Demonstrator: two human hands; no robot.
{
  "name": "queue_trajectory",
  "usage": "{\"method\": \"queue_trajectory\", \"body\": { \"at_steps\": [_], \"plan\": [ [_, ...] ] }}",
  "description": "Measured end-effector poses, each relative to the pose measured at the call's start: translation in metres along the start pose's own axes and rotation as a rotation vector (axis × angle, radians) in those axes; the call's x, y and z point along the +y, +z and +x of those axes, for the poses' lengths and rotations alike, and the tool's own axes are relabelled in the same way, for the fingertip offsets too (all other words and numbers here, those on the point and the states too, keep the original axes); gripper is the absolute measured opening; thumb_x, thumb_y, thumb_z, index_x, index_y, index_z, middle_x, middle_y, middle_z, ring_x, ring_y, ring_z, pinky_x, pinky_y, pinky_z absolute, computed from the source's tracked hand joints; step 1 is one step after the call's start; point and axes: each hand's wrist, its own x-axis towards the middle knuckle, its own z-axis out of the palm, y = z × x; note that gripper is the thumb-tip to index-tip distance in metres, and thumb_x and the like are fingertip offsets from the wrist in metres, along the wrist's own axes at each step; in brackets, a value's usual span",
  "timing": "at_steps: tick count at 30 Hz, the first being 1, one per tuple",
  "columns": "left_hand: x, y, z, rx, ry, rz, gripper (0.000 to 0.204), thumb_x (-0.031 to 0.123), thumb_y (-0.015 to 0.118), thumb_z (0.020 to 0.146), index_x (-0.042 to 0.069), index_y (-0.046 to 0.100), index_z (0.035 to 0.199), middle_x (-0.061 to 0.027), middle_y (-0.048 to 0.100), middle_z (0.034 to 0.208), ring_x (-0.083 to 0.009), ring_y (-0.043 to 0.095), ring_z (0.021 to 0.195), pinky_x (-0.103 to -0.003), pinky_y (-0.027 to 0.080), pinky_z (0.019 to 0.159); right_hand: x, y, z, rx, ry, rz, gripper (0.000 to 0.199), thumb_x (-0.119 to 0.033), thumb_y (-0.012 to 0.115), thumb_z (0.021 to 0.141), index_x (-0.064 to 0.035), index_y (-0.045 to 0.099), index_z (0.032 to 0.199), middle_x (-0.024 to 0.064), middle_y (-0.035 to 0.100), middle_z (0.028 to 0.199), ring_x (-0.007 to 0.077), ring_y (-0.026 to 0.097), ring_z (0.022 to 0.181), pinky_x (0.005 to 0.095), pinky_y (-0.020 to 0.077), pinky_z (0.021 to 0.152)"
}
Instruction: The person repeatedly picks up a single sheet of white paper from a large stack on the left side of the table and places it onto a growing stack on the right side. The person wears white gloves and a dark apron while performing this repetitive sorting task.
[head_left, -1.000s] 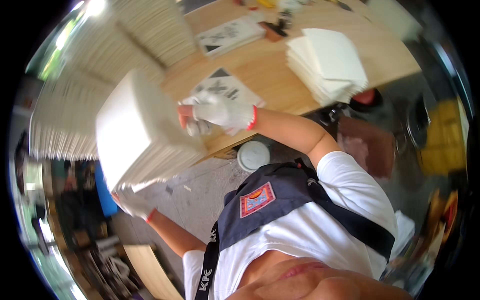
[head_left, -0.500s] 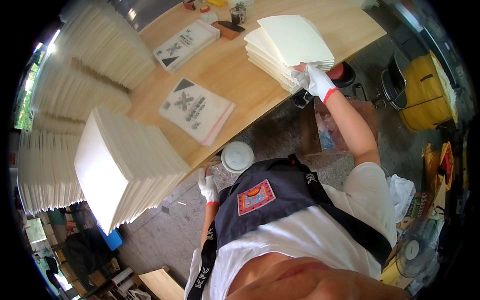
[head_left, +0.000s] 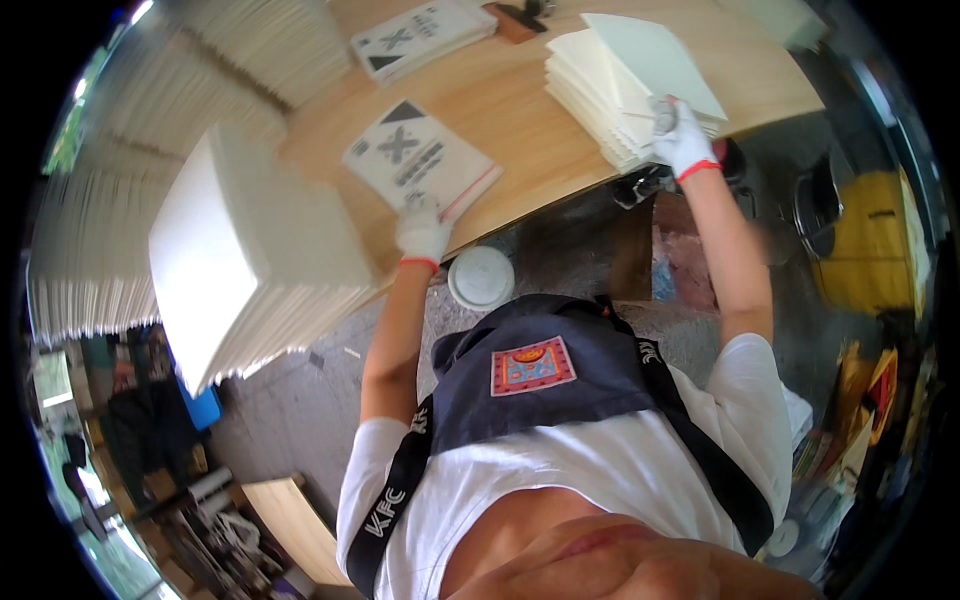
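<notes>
At the table's near right edge, my right hand [head_left: 685, 142], in a white glove with a red cuff, has its fingers curled on the near corner of a fanned stack of white sheets [head_left: 655, 75]. A bare fingertip pokes out of the glove. My left hand [head_left: 424, 236], gloved alike, reaches over the near end of a flat pile of printed clear plastic bags [head_left: 415, 155]. Motion smears its fingers, so their grip on the bags cannot be made out.
A tall stack of white sheets [head_left: 260, 270] stands at the table's left edge, with more stacks [head_left: 110, 230] behind. A second pile of bags [head_left: 425, 40] lies farther back, beside a brown block [head_left: 515, 22]. Below the edge is a white round lid [head_left: 481, 278]; a yellow bag [head_left: 870, 240] sits at right.
My left hand has risen from below the table edge to the near end of the printed bags. My right hand stays at the sheet stack's corner. The whole view has shifted.
</notes>
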Motion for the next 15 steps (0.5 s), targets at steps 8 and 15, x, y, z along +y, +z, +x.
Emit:
{"method": "queue_trajectory", "body": {
  "at_steps": [8, 15],
  "plan": [
    [-0.027, 0.018, 0.015, 0.081, 0.010, 0.026, 0.027, 0.020, 0.061, 0.072, 0.013, 0.054, 0.097, -0.0093, 0.053, 0.104, -0.0288, 0.054, 0.094, -0.041, 0.048, 0.074, -0.032, 0.009, -0.034, -0.078, -0.088, -0.336, 0.018, -0.017, 0.037, 0.092, -0.0020, 0.048, 0.093, 0.0032, 0.051, 0.062, 0.0069, 0.039, 0.042, 0.0174, 0.0327, 0.036],
    [-0.023, 0.008, 0.009, 0.007, -0.043, -0.113, 0.026, 0.013, 0.056, 0.071, 0.014, 0.052, 0.097, -0.0058, 0.053, 0.102, -0.0272, 0.052, 0.096, -0.040, 0.047, 0.075, 0.052, 0.005, -0.128, -0.170, 0.131, -0.636, 0.031, -0.003, 0.045, 0.078, 0.0008, 0.046, 0.109, 0.0117, 0.059, 0.074, 0.0102, 0.044, 0.037, 0.0201, 0.0289, 0.027]
  ]
}}
